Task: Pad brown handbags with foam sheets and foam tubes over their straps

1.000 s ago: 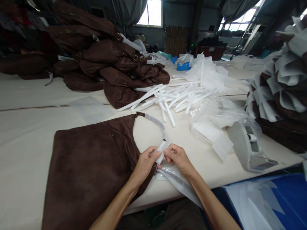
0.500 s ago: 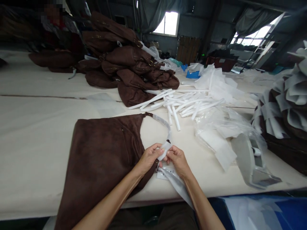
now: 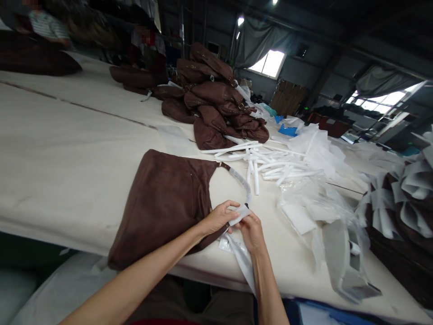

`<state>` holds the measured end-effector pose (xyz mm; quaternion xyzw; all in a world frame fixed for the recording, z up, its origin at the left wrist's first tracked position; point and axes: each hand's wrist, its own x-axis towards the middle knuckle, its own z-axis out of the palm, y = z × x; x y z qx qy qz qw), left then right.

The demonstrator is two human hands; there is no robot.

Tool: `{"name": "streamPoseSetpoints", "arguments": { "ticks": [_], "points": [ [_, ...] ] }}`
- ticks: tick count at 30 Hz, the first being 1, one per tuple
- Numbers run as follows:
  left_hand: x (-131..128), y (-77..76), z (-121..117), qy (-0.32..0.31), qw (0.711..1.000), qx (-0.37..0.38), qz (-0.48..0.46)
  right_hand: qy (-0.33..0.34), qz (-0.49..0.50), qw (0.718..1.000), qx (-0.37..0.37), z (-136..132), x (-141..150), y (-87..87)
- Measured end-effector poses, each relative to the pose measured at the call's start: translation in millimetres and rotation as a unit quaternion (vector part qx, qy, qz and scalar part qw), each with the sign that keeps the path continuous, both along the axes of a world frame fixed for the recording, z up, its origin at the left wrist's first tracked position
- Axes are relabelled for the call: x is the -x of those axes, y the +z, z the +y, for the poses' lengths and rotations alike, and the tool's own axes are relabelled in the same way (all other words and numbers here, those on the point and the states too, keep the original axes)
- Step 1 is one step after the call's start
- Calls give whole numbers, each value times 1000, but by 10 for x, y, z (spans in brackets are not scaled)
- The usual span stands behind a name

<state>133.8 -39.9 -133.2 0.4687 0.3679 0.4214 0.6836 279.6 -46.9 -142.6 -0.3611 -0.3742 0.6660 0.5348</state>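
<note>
The brown bag (image 3: 165, 203) lies on the counter (image 3: 67, 149), left of the frame's centre, its lowest corner at the front edge. Its strap (image 3: 241, 181) curves to the right, the upper stretch sheathed in white. Just below the centre, the left hand (image 3: 220, 217) has its grip closed on a white wrap (image 3: 239, 215) around the lower strap, thumb on top; the right hand (image 3: 251, 228) pinches the wrap's right side with bent fingers.

Likely faults: the wrap may spring loose or sit crooked if either grip slackens before its edge is secured, since the sheet appears thin and smooth. A hard pull on the strap could drag the bag's corner over the counter's edge. A pale strip (image 3: 244, 262) hangs beside the right forearm and could snag on it; whether it joins the wrap is hard to make out beneath the fingers. The small clear packet (image 3: 226, 244), near the strap's lower end, might be trapped or creased by a low sweep of the hands. At right, the grey dispenser (image 3: 334, 257) stands partly against a crumpled plastic bag (image 3: 297, 192), which might cling to anything lifted from there.
</note>
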Motion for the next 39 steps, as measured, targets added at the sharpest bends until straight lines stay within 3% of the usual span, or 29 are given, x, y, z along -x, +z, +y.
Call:
{"name": "streamPoseSetpoints", "arguments": {
  "ticks": [5,9,11,13,15,16,18,20,22,26,30,32,35,39],
  "points": [
    [-27,5,-5,12,1000,1,28,13,-30,999,-14,5,-29,17],
    [-40,31,-46,3,998,-2,60,-40,-92,995,-20,39,149,-58],
    [-42,43,-59,1,997,-7,73,-66,-134,988,-31,32,136,-12],
    [-45,61,-47,1,995,-11,99,-87,-178,979,-45,-42,-59,114],
    [-51,81,-18,0,991,-12,131,-137,-250,955,-83,-243,-430,266],
    [-56,90,-5,-4,989,-12,145,-181,-306,928,-109,-392,-657,324],
    [-67,97,11,-7,986,-14,166,-287,-461,825,-156,-730,-1128,352],
    [-82,87,14,-14,983,-21,182,-352,-592,710,-146,-1019,-1541,234],
    [-98,67,14,-22,980,-29,197,-350,-681,631,-124,-1181,-1823,8],
    [-102,52,-6,-36,963,-69,258,-319,-770,534,-138,-1201,-1975,-382],
    [-6,125,-116,-37,925,-103,363,-274,-836,450,-153,-1194,-2070,-480],
    [70,182,-223,-24,915,-107,389,-228,-848,440,-187,-1211,-2242,-537],
    [178,278,-409,-24,902,-123,413,-173,-835,463,-242,-1211,-2539,-664],
    [328,492,-471,-102,865,-221,438,-129,-820,499,-250,-1171,-2737,-687]
  ]
}}
